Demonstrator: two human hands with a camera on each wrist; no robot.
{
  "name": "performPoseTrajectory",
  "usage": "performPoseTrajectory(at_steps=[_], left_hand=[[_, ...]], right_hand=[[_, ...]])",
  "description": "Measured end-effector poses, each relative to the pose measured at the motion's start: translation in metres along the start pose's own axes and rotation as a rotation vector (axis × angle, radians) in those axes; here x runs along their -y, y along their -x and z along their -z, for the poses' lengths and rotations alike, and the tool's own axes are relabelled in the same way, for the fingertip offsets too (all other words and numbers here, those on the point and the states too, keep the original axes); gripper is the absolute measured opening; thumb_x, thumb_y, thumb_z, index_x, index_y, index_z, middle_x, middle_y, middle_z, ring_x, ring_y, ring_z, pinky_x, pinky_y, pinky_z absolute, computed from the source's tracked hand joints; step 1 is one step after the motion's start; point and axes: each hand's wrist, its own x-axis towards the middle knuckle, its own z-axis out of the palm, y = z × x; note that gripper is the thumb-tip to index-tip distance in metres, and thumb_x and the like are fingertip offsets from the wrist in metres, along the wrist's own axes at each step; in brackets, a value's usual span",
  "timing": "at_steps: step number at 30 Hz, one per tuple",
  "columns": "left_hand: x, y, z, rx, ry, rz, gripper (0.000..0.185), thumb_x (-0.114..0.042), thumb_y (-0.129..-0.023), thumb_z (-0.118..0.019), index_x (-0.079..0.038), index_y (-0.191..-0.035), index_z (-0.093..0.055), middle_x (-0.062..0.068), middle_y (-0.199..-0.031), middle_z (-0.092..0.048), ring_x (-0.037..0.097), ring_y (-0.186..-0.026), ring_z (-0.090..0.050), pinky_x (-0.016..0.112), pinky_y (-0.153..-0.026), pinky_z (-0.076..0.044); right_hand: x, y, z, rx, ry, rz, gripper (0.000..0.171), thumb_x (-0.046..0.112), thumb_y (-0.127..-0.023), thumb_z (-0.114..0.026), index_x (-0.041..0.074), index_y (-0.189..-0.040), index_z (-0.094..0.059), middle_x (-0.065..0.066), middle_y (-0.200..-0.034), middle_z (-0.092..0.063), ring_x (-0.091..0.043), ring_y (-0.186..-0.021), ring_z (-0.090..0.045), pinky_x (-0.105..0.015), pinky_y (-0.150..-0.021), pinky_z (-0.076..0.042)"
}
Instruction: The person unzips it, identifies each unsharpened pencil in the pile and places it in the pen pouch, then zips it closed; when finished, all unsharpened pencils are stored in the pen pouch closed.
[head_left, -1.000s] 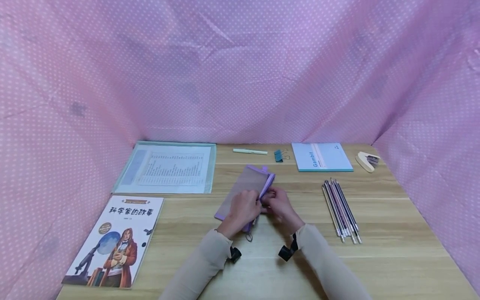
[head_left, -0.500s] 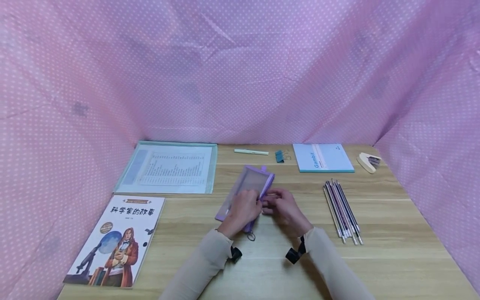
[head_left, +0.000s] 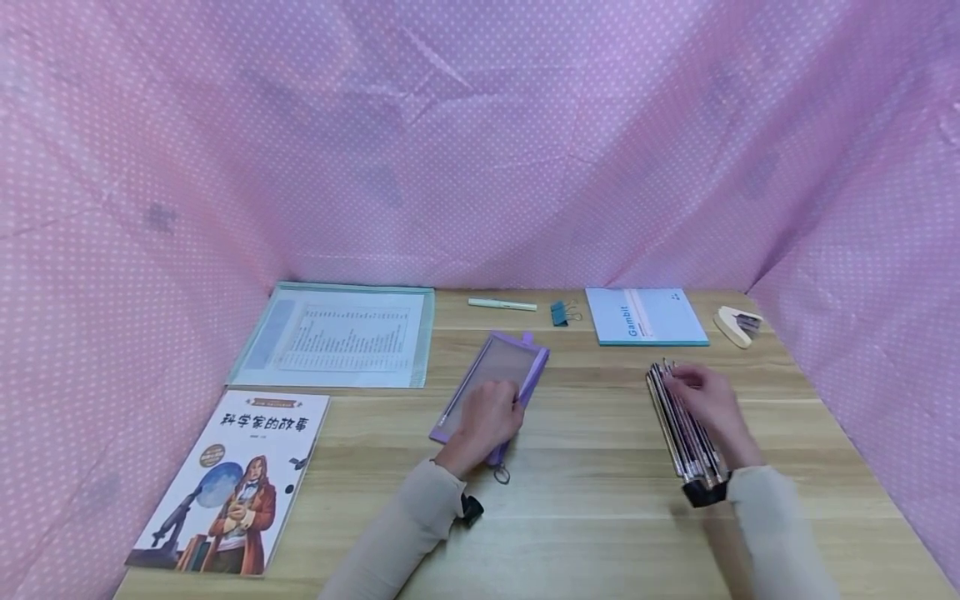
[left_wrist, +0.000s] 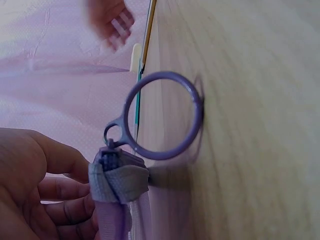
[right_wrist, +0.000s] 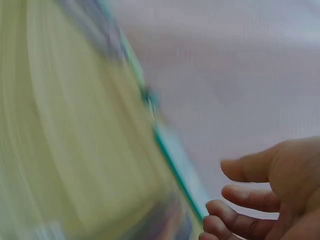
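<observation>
My left hand (head_left: 491, 417) holds the purple mesh zip pencil case (head_left: 504, 362) at its right edge, near the middle of the table. A pencil (head_left: 462, 387) shows along the left side of the case. In the left wrist view, the purple zipper ring (left_wrist: 162, 156) hangs off the near end of the case, beside the curled fingers. My right hand (head_left: 705, 404) is over the bunch of pencils (head_left: 675, 425) at the right. The right wrist view shows its thumb and fingers (right_wrist: 245, 197) apart, with nothing between them.
At the back are a pale green pen (head_left: 502, 304), a teal binder clip (head_left: 559, 313), a blue notebook (head_left: 648, 317) and a cream stapler-like item (head_left: 731, 327). A document folder (head_left: 333, 337) and an illustrated book (head_left: 236, 475) lie left. A pink dotted curtain (head_left: 480, 167) surrounds the table.
My right hand has left the pencil case and moved right, over the pencils. The pencil now lies along the case's left side. My left hand stays on the case.
</observation>
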Motion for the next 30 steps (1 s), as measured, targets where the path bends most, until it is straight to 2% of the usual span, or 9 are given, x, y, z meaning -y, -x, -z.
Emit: performPoseTrajectory(at_steps=[3,5,9,13,16,19,22,26,30], left_hand=[[0.0,0.001,0.0,-0.004,0.006,-0.003,0.015,-0.008,-0.085,-0.068,-0.009,-0.071,-0.063,0.0,-0.06,-0.057,0.007,-0.048,-0.045,0.017,-0.043,-0.036],[0.0,0.001,0.0,-0.011,0.008,-0.01,0.016,-0.007,-0.085,-0.068,-0.009,-0.07,-0.062,0.0,-0.06,-0.057,0.007,-0.048,-0.045,0.018,-0.043,-0.036],[0.001,0.001,0.0,-0.008,0.016,-0.011,0.017,-0.007,-0.085,-0.068,-0.01,-0.069,-0.062,0.0,-0.06,-0.057,0.007,-0.047,-0.045,0.018,-0.043,-0.036],[0.001,0.0,-0.001,-0.007,0.008,-0.008,0.019,-0.008,-0.085,-0.068,-0.01,-0.068,-0.061,-0.001,-0.059,-0.056,0.007,-0.047,-0.044,0.019,-0.043,-0.036],[0.0,0.0,-0.001,0.003,0.009,-0.005,0.02,-0.008,-0.085,-0.068,-0.011,-0.067,-0.06,-0.001,-0.059,-0.055,0.007,-0.047,-0.043,0.019,-0.042,-0.035],[-0.001,0.0,0.0,0.011,0.016,0.001,0.019,-0.008,-0.085,-0.068,-0.011,-0.067,-0.06,-0.001,-0.059,-0.054,0.007,-0.047,-0.043,0.019,-0.042,-0.036],[-0.001,0.0,0.0,0.01,0.015,0.003,0.019,-0.008,-0.085,-0.068,-0.01,-0.068,-0.06,-0.002,-0.059,-0.054,0.007,-0.047,-0.043,0.019,-0.042,-0.035],[0.0,0.001,0.0,-0.001,0.007,-0.008,0.022,-0.008,-0.085,-0.068,-0.011,-0.066,-0.058,-0.002,-0.058,-0.052,0.007,-0.047,-0.041,0.019,-0.042,-0.033],[0.0,0.0,0.0,-0.002,0.01,-0.012,0.023,-0.008,-0.086,-0.068,-0.011,-0.065,-0.057,-0.003,-0.057,-0.05,0.006,-0.047,-0.04,0.019,-0.042,-0.032]], right_hand=[[-0.037,-0.003,0.029,0.037,0.113,-0.05,0.063,0.04,-0.101,-0.055,-0.011,-0.136,-0.048,-0.035,-0.13,-0.056,-0.023,-0.1,-0.062,-0.025,-0.079,-0.05],[-0.054,-0.003,0.042,0.087,0.132,-0.091,0.069,0.044,-0.101,-0.053,-0.014,-0.138,-0.042,-0.038,-0.133,-0.051,-0.039,-0.112,-0.057,-0.037,-0.084,-0.051],[-0.069,-0.006,0.05,0.149,0.178,-0.095,0.077,0.049,-0.098,-0.057,-0.014,-0.139,-0.04,-0.038,-0.133,-0.047,-0.047,-0.119,-0.051,-0.051,-0.093,-0.047],[-0.07,-0.011,0.05,0.151,0.213,-0.055,0.074,0.045,-0.094,-0.066,-0.013,-0.135,-0.043,-0.037,-0.127,-0.05,-0.046,-0.113,-0.052,-0.05,-0.09,-0.047],[-0.074,-0.013,0.055,0.136,0.211,-0.047,0.064,0.033,-0.096,-0.066,-0.014,-0.132,-0.045,-0.036,-0.122,-0.053,-0.037,-0.105,-0.057,-0.038,-0.083,-0.047],[-0.08,-0.013,0.065,0.125,0.195,-0.053,0.052,0.023,-0.1,-0.058,-0.016,-0.132,-0.046,-0.037,-0.121,-0.056,-0.02,-0.097,-0.058,-0.024,-0.077,-0.045],[-0.085,-0.011,0.074,0.134,0.192,-0.086,0.054,0.028,-0.104,-0.05,-0.017,-0.132,-0.045,-0.039,-0.127,-0.052,-0.019,-0.097,-0.057,-0.02,-0.073,-0.044],[-0.087,-0.007,0.081,0.169,0.211,-0.1,0.066,0.04,-0.104,-0.048,-0.017,-0.135,-0.042,-0.042,-0.135,-0.046,-0.034,-0.109,-0.056,-0.024,-0.076,-0.045],[-0.086,-0.005,0.084,0.174,0.208,-0.092,0.07,0.042,-0.101,-0.054,-0.018,-0.136,-0.041,-0.037,-0.124,-0.054,-0.019,-0.094,-0.058,-0.022,-0.071,-0.047]])
